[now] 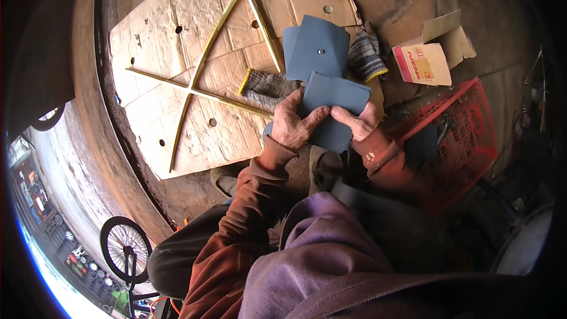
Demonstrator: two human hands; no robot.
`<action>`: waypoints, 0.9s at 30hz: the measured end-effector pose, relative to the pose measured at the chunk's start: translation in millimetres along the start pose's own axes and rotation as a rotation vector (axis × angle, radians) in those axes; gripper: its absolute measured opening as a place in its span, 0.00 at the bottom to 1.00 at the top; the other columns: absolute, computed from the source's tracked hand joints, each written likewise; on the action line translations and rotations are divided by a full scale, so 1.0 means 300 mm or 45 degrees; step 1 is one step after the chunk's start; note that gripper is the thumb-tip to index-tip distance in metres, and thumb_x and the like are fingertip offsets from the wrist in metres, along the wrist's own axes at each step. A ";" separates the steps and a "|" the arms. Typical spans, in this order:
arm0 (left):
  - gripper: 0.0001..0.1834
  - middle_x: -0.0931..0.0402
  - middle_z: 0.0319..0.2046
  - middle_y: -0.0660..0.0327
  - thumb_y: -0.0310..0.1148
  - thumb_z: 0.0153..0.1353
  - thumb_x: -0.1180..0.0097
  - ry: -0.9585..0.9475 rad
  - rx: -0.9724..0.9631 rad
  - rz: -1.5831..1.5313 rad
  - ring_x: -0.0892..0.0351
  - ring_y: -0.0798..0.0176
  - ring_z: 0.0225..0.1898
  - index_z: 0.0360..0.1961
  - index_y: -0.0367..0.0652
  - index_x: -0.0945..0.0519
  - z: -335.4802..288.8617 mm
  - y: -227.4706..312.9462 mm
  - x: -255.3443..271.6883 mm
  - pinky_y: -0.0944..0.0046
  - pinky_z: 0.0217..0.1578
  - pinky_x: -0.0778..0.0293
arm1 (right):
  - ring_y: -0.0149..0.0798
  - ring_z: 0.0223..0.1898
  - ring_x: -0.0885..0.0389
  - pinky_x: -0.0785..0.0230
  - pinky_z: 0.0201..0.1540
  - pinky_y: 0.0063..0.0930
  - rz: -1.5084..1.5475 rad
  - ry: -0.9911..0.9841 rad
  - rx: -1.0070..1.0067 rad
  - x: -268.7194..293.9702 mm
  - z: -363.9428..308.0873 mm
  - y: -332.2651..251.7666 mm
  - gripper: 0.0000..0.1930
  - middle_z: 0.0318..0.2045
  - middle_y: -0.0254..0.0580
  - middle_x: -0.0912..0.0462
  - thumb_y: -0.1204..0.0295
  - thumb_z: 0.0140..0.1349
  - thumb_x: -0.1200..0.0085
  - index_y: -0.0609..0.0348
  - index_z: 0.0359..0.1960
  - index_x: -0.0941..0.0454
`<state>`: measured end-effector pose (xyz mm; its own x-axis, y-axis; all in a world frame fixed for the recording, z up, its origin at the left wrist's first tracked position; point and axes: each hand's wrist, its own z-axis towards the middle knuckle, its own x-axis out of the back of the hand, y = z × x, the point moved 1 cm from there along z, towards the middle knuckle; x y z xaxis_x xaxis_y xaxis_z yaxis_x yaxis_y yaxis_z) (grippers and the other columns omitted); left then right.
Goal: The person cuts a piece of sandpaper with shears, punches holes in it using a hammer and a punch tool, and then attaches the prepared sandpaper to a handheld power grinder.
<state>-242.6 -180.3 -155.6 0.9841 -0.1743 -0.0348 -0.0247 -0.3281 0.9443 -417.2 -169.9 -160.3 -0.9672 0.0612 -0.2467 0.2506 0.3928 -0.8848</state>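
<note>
Both hands grip folded grey-blue sandpaper [336,95] in front of me, with the thumbs pressed on its upper face. My left hand [292,121] closes round its left side and my right hand [361,120] round its right side; the fingers underneath are partly hidden. Just beyond lie more grey-blue sheets [316,41], with a small round shiny piece [321,51] on top. A grey knit glove [267,87] with a yellow cuff edge lies beside my left hand. Another knit glove [367,54] rests right of the loose sheets.
Flattened cardboard [195,35] with several holes covers the ground ahead. Gold-coloured metal strips [204,59] lie crossed on it. An open small carton [422,64] and a red plastic crate [466,142] stand at the right. A bicycle wheel [125,249] is at the lower left.
</note>
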 end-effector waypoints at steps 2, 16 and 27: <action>0.18 0.18 0.31 0.58 0.35 0.56 0.32 0.080 -0.118 0.152 0.23 0.69 0.33 0.40 0.33 0.20 0.072 0.004 0.033 0.66 0.36 0.25 | 0.29 0.41 0.21 0.28 0.46 0.27 -0.113 -0.042 0.083 -0.010 0.082 -0.043 0.17 0.40 0.37 0.17 0.74 0.56 0.37 0.64 0.48 0.22; 0.28 0.23 0.32 0.43 0.46 0.49 0.30 0.309 -0.139 0.454 0.22 0.47 0.34 0.33 0.26 0.21 0.399 -0.084 0.091 0.54 0.37 0.26 | 0.26 0.31 0.23 0.28 0.37 0.24 -0.444 0.059 0.221 0.027 0.450 -0.008 0.14 0.31 0.35 0.17 0.73 0.50 0.31 0.64 0.36 0.21; 0.25 0.17 0.33 0.55 0.41 0.52 0.29 0.254 0.004 0.138 0.20 0.66 0.32 0.41 0.30 0.20 0.372 -0.063 0.069 0.66 0.34 0.23 | 0.29 0.27 0.30 0.33 0.30 0.28 -0.608 0.157 0.157 0.030 0.410 -0.024 0.20 0.24 0.37 0.22 0.60 0.49 0.29 0.64 0.30 0.23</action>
<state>-241.6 -281.4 -210.5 0.9909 -0.0221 0.1325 -0.1325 -0.3206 0.9379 -422.3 -285.1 -204.6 -0.9710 0.0117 0.2390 -0.2252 0.2926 -0.9293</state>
